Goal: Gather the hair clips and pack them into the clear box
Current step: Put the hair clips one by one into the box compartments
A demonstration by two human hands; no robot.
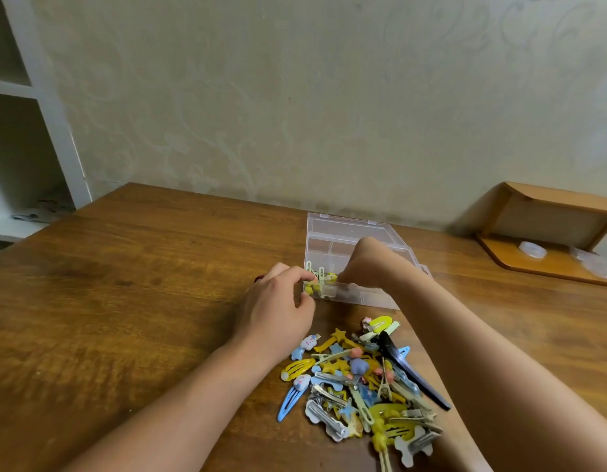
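Both hands are at the clear box (332, 240), near-left corner. The left hand (278, 301) pinches that corner; the right hand (363, 267) curls down over pale-green and yellow clips (320, 281) standing inside, though I can't tell if it grips them. The loose clip pile (363, 379), yellow, blue and silver, lies just in front of the box.
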